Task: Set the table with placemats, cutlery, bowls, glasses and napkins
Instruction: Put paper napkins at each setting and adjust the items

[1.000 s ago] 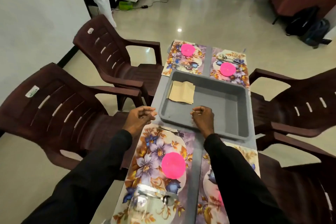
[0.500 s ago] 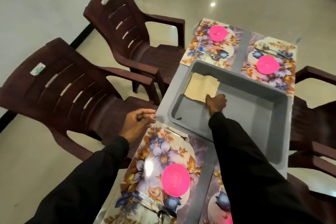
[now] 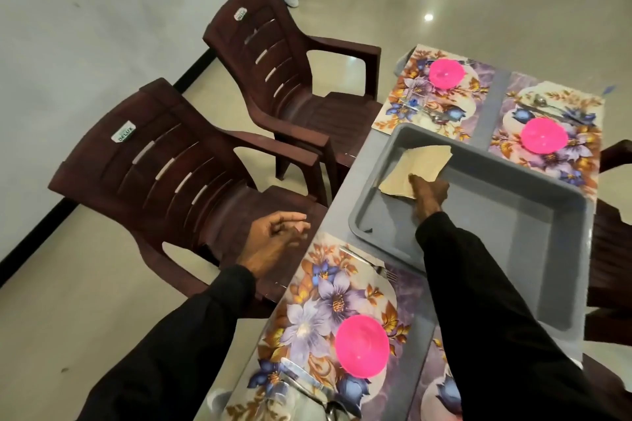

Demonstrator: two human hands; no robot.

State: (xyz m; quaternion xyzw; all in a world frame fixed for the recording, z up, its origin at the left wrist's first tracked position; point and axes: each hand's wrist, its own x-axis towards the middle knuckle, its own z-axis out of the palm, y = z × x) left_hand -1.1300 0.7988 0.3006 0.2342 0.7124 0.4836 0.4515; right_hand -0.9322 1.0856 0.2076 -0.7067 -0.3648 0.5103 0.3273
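So, the napkins (image 3: 415,166) are found in the far-left corner of the grey tray (image 3: 496,219), which is parked mid-bench (image 3: 343,191). They're pinched at the near edge by the right hand (image 3: 429,193). Its grip is clamped on them with fingers curled over the paper, and the far end looks tipped up off the tray floor. Whether one sheet or the whole lot is caught can't be told. Nothing is held by the left hand (image 3: 273,243); its grip is loose and apart, hung over the chair (image 3: 191,181) seat just beside the bench edge. The near placemat (image 3: 321,297) is already dressed with a pink bowl (image 3: 361,345) and a fork (image 3: 371,266), and the far placemats (image 3: 407,106) are kitted out much the same. The napkin step is judged to be the one in hand, probably close to the last. Next, a clean lift over the tray wall is called for, with one napkin peeled off if they're stacked. It then needs to be laid flat on a mat beside a bowl without the fork being nudged.
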